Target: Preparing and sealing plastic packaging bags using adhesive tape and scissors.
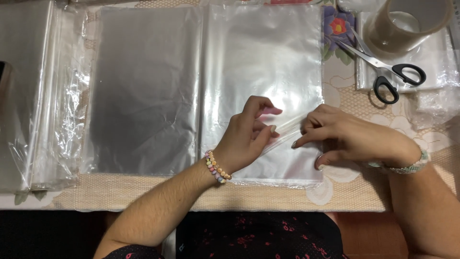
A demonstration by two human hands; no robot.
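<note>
Black-handled scissors [389, 69], clear plastic sheets [263, 57], a pastel bead bracelet [217, 168], a beige lace-patterned tablecloth [354, 103].

Both forearms are bare, with no sleeves showing. The left wrist wears a bracelet [218, 168] of round pastel and amber beads; the right wrist wears a pale beaded band [407, 165]. Nearer, dark clothing [258, 237] shows small red flowers.
</note>
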